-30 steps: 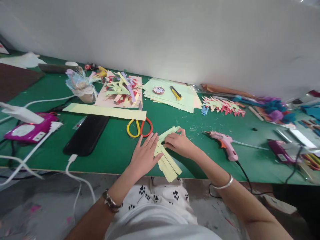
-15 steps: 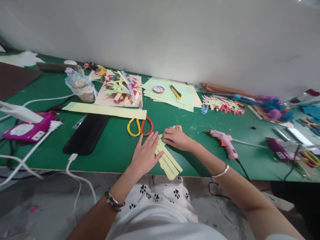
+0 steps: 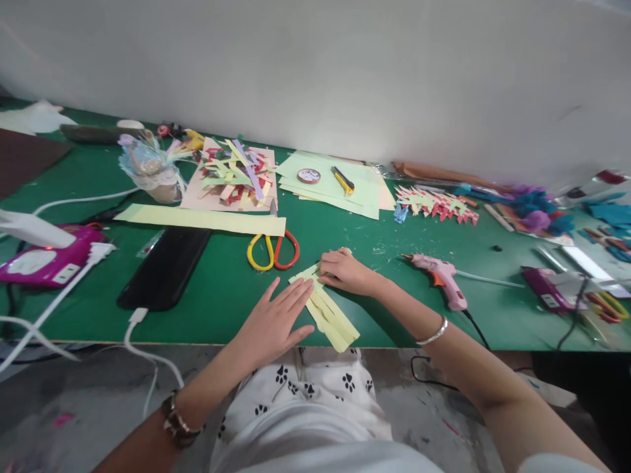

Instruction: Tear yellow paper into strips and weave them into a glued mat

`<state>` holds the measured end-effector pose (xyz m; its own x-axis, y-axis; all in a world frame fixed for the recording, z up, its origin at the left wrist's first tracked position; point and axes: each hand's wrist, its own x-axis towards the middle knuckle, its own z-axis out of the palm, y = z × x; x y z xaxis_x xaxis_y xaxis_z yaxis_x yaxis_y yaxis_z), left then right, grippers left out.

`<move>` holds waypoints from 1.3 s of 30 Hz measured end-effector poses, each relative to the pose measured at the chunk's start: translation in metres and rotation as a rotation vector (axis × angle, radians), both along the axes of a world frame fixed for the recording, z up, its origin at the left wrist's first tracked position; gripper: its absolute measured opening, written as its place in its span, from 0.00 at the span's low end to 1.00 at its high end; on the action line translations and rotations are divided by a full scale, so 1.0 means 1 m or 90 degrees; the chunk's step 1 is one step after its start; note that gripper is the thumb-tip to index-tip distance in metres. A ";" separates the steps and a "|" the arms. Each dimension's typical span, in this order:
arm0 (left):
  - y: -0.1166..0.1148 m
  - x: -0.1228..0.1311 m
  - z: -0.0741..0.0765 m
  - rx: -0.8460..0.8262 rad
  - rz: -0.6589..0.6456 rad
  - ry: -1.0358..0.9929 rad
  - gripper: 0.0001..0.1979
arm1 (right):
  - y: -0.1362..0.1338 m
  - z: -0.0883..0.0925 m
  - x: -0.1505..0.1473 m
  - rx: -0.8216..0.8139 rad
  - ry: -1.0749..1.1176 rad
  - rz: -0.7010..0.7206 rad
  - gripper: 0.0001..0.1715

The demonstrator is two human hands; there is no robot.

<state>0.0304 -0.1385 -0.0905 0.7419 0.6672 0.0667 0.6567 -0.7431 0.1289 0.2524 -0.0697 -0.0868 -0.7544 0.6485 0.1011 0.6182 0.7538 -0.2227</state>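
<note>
Pale yellow-green paper strips (image 3: 333, 320) lie fanned and crossing each other near the table's front edge. My left hand (image 3: 279, 320) is flat and spread, its fingertips resting on the left side of the strips. At their upper end, my right hand (image 3: 345, 272) has its fingers curled down onto the paper; the fingertips are partly hidden. Scissors with yellow and red handles (image 3: 286, 265) lie just beyond my left hand. A long uncut-looking pale strip (image 3: 207, 220) lies over their blades and over the top of a black phone (image 3: 167, 269).
A pink glue gun (image 3: 446, 279) with its cord lies right of my right arm. Behind are green sheets (image 3: 315, 164) with a yellow cutter (image 3: 344, 180), a pile of paper scraps (image 3: 241, 172) and a red-and-green folded paper piece (image 3: 436, 203). White cables run along the left.
My left hand has moved left and down, uncovering more of the strips' upper part. My right hand stays at nearly the same spot. The view has shifted slightly.
</note>
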 end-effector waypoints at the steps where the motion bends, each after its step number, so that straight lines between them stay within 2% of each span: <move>1: -0.001 -0.003 0.001 -0.007 -0.016 0.006 0.32 | 0.000 0.000 0.001 -0.012 0.007 -0.001 0.14; 8: 0.002 -0.007 0.002 -0.032 -0.049 0.045 0.35 | -0.004 0.003 0.000 -0.044 0.037 -0.067 0.12; 14: 0.005 -0.006 0.004 -0.052 -0.059 0.042 0.39 | -0.007 -0.001 0.002 -0.012 0.025 -0.116 0.14; 18: 0.004 -0.006 0.004 -0.044 -0.055 0.016 0.38 | -0.011 0.000 0.001 0.018 -0.001 -0.139 0.15; 21: 0.003 -0.007 0.002 -0.033 -0.055 -0.006 0.37 | -0.020 0.002 -0.004 0.055 -0.003 -0.207 0.14; 23: 0.003 -0.007 0.001 -0.028 -0.054 -0.017 0.37 | -0.028 0.003 -0.009 0.073 0.004 -0.251 0.17; 26: 0.003 -0.008 0.000 -0.026 -0.054 -0.027 0.38 | -0.036 0.001 -0.014 0.075 -0.004 -0.275 0.20; 33: 0.003 -0.009 0.000 -0.036 -0.058 -0.018 0.38 | -0.031 -0.010 0.002 0.036 0.010 -0.377 0.11; 39: 0.004 -0.012 0.003 -0.061 -0.066 -0.011 0.39 | -0.029 -0.012 0.013 0.050 0.041 -0.470 0.17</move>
